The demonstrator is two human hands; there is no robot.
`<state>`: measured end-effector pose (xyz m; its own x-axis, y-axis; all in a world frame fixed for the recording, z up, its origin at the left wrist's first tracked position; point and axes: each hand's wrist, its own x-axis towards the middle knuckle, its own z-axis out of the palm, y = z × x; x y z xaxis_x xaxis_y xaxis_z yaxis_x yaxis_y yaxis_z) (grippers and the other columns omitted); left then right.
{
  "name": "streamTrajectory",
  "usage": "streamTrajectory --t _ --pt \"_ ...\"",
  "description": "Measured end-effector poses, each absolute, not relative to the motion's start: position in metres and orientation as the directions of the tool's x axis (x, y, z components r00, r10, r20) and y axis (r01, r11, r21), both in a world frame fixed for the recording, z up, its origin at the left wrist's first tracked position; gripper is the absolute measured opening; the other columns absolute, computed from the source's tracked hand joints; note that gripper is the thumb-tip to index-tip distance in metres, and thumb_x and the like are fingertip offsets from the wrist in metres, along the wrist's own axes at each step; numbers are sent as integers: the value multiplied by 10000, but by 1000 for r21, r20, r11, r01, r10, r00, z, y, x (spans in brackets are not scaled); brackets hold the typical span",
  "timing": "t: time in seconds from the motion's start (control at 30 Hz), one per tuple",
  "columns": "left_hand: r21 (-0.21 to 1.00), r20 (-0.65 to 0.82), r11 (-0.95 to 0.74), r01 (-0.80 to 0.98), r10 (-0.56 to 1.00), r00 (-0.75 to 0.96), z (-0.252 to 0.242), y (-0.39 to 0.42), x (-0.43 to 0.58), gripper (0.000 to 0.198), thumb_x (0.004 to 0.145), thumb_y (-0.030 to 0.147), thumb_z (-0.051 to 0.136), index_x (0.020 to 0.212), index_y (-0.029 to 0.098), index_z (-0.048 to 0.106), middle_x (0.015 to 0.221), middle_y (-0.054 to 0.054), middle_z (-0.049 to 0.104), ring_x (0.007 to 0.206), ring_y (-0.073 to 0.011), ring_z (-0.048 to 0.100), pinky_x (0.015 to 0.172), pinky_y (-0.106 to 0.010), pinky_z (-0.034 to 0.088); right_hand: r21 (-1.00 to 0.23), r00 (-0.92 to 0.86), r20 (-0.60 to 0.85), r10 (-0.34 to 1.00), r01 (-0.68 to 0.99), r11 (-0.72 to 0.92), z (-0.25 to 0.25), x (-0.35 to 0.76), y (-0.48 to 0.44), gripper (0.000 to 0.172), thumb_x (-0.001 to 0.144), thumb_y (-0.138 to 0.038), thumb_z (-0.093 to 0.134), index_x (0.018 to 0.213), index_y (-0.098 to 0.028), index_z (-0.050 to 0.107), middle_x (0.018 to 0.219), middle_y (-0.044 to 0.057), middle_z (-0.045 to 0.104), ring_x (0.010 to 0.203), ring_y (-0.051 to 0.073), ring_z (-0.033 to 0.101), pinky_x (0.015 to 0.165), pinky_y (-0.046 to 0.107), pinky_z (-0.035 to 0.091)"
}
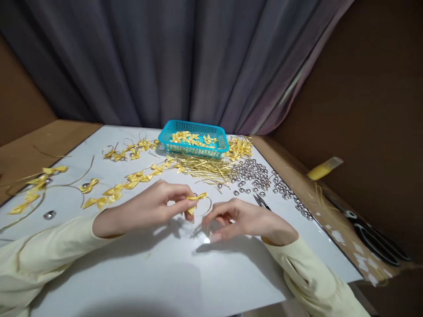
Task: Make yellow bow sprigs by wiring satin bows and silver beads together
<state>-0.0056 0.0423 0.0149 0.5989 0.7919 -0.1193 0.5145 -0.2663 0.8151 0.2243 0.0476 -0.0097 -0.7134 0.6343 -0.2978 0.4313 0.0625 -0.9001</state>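
Observation:
My left hand (165, 202) pinches a small yellow ribbon bow (197, 197) between thumb and fingers above the white board (158, 273). A thin gold wire (210, 204) curves out from the bow in a loop towards my right hand. My right hand (231, 220) hovers just right of the loop. Its fingers are bent and the thumb is apart from the index finger; I make out nothing held there. Yellow bows (114, 192) lie in a row behind my left hand. Small scissors (261, 201) lie behind my right wrist, partly hidden by it.
A blue basket (165, 140) holds yellow bows at the back. Cut gold wires (205, 167) lie before it, with silver beads (251, 171) to their right. Big black scissors (373, 237) and a yellow-handled tool (322, 169) are at the right. Looped bows (23, 204) lie at far left.

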Motion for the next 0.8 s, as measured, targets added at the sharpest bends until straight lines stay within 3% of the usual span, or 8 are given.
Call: streamTrajectory --t 0.07,0.17,0.3,0.43,0.5,0.57,0.67,0.8 --pt "757 -34 -371 537 799 600 12 44 -6 250 904 344 475 795 175 624 734 3 717 658 -123 618 597 -202 404 -896 -709 -332 623 443 27 -10 225 47 210 750 -348 686 808 -151 733 503 -63 517 444 50 388 433 179 301" --pt "636 117 -502 586 813 570 6 48 -10 264 919 319 446 783 181 626 739 3 705 624 -111 601 592 -202 396 -894 -664 -393 637 437 -95 -5 235 47 223 794 -337 639 751 -128 703 384 -81 469 325 35 329 349 166 237" --pt "559 218 -511 653 851 478 3 53 -14 246 922 302 435 817 184 623 757 -6 695 612 -113 587 498 -193 366 -917 -652 -399 645 258 -306 0 249 50 265 839 -384 583 757 -133 601 452 -11 623 269 54 449 284 141 263" --pt "482 344 -577 660 817 463 3 55 -16 217 929 266 414 868 176 602 765 -19 689 585 -115 578 512 -204 393 -887 -666 -415 620 144 -439 -9 237 55 357 891 -480 486 1055 -163 504 481 -17 643 241 77 455 260 138 298" --pt "387 443 -651 653 752 488 2 57 -16 199 929 237 405 891 172 590 776 -31 684 613 -129 590 565 -220 422 -868 -656 -426 623 100 -487 -13 222 59 486 924 -535 374 1254 -179 381 507 -20 653 229 80 432 255 145 309" --pt "280 530 -718 637 669 522 1 60 -18 190 925 196 397 932 166 584 799 -48 682 685 -153 615 633 -242 447 -824 -708 -438 555 69 -562 -16 205 64 555 931 -573 291 1331 -189 305 561 7 682 234 88 448 248 151 312" --pt "142 605 -787 600 549 577 3 69 -23 226 919 147 367 953 141 590 782 -76 672 733 -180 626 687 -278 468 -762 -773 -422 474 19 -647 -19 180 72 501 953 -530 277 1201 -142 474 748 91 726 415 134 638 267 147 358" --pt "-25 644 -779 627 467 606 12 82 -41 263 919 152 345 911 147 608 730 -89 658 697 -202 613 683 -323 473 -778 -596 -402 695 -177 -602 -20 160 88 348 964 -269 402 860 -35 637 831 148 720 699 158 718 510 170 553"
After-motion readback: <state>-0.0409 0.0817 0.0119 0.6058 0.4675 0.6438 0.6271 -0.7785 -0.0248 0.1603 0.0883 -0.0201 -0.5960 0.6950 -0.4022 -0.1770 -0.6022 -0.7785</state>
